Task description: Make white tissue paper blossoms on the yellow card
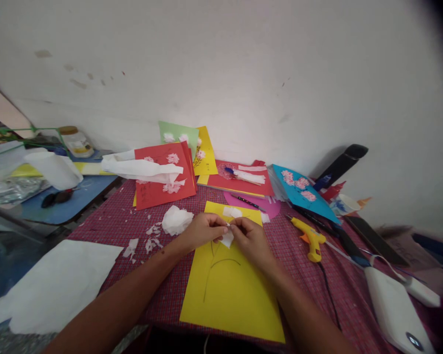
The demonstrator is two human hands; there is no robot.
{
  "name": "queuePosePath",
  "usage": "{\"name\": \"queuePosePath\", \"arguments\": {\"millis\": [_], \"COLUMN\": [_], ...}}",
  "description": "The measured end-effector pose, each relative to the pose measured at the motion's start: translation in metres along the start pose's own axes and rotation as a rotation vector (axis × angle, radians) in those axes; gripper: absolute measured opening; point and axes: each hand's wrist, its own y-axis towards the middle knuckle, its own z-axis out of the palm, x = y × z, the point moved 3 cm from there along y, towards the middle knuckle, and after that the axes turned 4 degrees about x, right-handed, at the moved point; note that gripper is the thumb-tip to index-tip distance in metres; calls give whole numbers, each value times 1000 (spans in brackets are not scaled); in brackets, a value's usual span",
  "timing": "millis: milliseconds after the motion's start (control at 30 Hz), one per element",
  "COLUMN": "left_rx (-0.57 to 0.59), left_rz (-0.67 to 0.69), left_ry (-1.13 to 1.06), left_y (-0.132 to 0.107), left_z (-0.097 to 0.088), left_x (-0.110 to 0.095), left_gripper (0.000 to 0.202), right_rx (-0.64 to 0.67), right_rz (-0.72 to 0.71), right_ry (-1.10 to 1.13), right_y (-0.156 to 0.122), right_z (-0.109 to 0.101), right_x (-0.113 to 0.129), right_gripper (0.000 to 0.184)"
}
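Left hand (203,230): fingers curled, fingertips pinching the top of the tissue piece (227,239); located over the upper edge of the yellow sheet (229,290).
Right hand (251,237): fingers closed in a pinch on the same tissue piece; fingertips meet those of the left hand, over the upper part of the yellow sheet.
Tissue piece: small, white, held between both hands just above the yellow sheet; lower end hangs free.
Yellow sheet: lies flat on the bench (125,221), near edge toward the person; carries thin curved pencil lines below the hands.
Bench: covered with red checked cloth.
Tissue wad (176,220): crumpled, white, just left of the yellow sheet's upper corner.
Scraps (153,241): torn white bits, left of the yellow sheet, near the wad.
Glue gun (310,238): yellow, right of the yellow sheet, lying on the cloth, black cord trailing toward the person.
Red card (164,179): behind and left of the yellow sheet, with white tissue draped across it.
Blue card (302,191): behind and right of the yellow sheet, bearing pink flowers.
White sheet (55,282): well left of the yellow sheet, at the bench edge.
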Motion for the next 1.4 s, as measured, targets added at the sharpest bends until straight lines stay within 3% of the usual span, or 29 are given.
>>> {"name": "queuePosePath", "arguments": {"millis": [233,900,1200,1400], "left_rx": [-8,-42,-106,-150], "left_rz": [15,72,33,-11], "left_ry": [66,191,-5,-55], "left_y": [0,-2,1,2], "left_z": [-1,-3,-6,-8], "left_x": [2,0,0,1], "left_gripper": [23,21,8,3], "right_rx": [22,37,-96,-255], "right_rz": [-32,-17,214,151], "right_ry": [-88,-23,378,577], "right_y": [0,-1,4,2], "right_z": [1,1,-8,-24], "right_x": [1,1,-13,-12], "right_gripper": [14,17,15,14]}}
